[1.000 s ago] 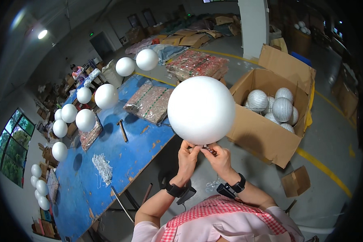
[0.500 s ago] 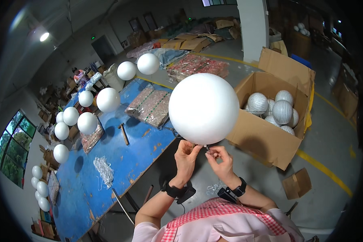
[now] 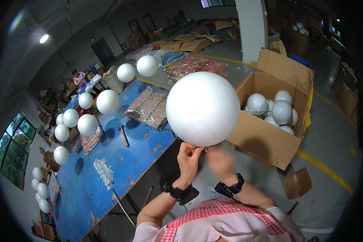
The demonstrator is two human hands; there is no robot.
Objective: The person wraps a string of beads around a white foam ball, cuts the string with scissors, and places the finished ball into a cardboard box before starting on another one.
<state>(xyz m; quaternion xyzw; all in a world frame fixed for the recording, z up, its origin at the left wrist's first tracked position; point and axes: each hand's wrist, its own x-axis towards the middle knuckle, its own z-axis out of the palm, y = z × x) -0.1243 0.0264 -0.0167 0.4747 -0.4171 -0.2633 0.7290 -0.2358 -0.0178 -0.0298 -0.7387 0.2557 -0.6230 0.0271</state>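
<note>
1. Left of left hand [image 3: 188, 162]: blue table [image 3: 78, 195], hammer [image 3: 124, 136], silver strands [image 3: 104, 172].
2. Right of right hand [image 3: 221, 162]: open carton [image 3: 266, 141], silver balls [image 3: 282, 112] inside.
3. White ball [image 3: 203, 109] just above hands, partly hiding red bundle [image 3: 197, 65].
4. Left raised, pinching ball's underside; right blurred, grip: cannot tell.

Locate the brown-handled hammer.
In the head view, the brown-handled hammer lies left of centre on the blue table, between the silvery strand bundle and the flat plastic-wrapped package.

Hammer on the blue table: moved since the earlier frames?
No. The hammer keeps its spot against the blue table and silvery strands; no shift any way.
</note>
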